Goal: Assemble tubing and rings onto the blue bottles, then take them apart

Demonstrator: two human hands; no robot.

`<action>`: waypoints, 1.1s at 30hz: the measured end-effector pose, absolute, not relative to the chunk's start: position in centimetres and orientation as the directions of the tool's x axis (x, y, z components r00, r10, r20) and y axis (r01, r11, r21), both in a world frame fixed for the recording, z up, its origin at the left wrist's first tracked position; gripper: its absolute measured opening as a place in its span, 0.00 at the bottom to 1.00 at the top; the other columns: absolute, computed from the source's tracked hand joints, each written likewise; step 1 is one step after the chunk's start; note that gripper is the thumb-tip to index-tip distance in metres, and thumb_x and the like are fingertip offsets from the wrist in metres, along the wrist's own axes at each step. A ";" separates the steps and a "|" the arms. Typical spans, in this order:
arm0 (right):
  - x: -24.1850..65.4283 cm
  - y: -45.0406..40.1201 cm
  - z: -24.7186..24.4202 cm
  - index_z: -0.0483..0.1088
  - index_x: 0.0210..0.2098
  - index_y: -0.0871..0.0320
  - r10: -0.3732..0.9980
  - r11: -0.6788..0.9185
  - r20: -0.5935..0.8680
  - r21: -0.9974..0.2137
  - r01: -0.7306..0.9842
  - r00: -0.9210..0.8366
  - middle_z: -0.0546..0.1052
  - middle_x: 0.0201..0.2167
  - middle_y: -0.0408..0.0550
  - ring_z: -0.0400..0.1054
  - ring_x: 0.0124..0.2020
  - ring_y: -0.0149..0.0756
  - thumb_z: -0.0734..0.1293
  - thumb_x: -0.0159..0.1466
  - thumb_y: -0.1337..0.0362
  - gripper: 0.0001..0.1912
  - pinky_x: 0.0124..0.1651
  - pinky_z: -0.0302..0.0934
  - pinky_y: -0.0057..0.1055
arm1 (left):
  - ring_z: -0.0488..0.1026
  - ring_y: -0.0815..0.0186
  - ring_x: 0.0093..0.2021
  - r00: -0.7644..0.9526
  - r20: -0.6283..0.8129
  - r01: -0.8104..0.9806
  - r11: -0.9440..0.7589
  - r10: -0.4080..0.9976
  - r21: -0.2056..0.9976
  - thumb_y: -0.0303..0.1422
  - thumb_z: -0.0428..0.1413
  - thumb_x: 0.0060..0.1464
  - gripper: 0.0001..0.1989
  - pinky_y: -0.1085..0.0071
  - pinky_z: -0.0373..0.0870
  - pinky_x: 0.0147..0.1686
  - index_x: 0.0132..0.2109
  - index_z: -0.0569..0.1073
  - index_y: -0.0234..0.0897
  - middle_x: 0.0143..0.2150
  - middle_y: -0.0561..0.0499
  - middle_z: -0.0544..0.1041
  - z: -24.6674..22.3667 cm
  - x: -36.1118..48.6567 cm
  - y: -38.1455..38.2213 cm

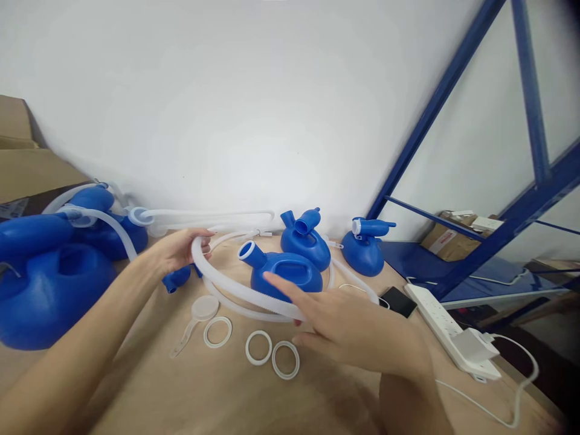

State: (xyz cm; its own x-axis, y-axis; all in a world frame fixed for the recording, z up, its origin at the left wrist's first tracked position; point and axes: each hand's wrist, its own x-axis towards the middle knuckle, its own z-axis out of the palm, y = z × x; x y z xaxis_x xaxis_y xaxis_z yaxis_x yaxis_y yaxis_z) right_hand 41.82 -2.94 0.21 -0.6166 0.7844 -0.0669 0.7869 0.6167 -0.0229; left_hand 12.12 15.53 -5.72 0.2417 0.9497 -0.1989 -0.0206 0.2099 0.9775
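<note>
A translucent white ribbed hose (244,293) bends in a loop above the table. My left hand (183,249) closes on it at its upper left bend. At the other side, my right hand (335,323) has the hose passing into its fingers, with the index finger stretched out and a fingertip showing beneath the hose. Just behind the hose lies a blue plastic bottle (283,266) with a moulded handle and a white-rimmed angled neck. Below are a round white cap with a strap (205,308) and white rings (258,348) lying flat. My right palm is hidden.
More blue bottles stand at the back (304,241), right (362,254) and left (49,284), several with hoses. A power strip (448,326) with a plugged charger and a dark phone (397,301) lie at right. Blue shelving (435,103) rises beyond; cardboard boxes (40,169) stand left.
</note>
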 end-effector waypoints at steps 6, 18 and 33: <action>46.3 -2.2 1.4 0.69 0.66 0.47 0.928 0.319 -0.163 -0.126 0.940 -0.336 0.79 0.30 0.42 0.74 0.31 0.40 0.71 0.60 0.65 0.34 0.34 0.57 0.33 | 0.62 0.70 0.21 0.183 -0.179 -0.048 0.190 0.967 0.981 0.30 0.65 0.35 0.15 0.73 0.68 0.23 0.34 0.71 0.38 0.19 0.59 0.64 -2.3 9.7 14.1; 47.3 3.1 0.2 0.68 0.67 0.46 0.908 0.319 -0.136 -0.392 0.863 -0.397 0.78 0.38 0.43 0.72 0.39 0.40 0.73 0.63 0.53 0.33 0.43 0.65 0.34 | 0.80 0.62 0.38 0.205 0.007 0.092 -0.027 0.979 0.995 0.30 0.72 0.32 0.29 0.67 0.82 0.35 0.45 0.72 0.38 0.49 0.45 0.80 -2.0 10.6 12.3; 49.0 6.5 -1.7 0.42 0.79 0.48 0.940 0.218 -0.135 -0.467 0.857 -0.313 0.77 0.40 0.43 0.72 0.38 0.40 0.79 0.55 0.46 0.63 0.43 0.66 0.35 | 0.80 0.69 0.31 -0.091 0.518 -0.420 -0.504 0.851 0.755 0.21 0.70 0.36 0.29 0.76 0.76 0.29 0.47 0.76 0.47 0.39 0.58 0.81 0.0 10.7 10.4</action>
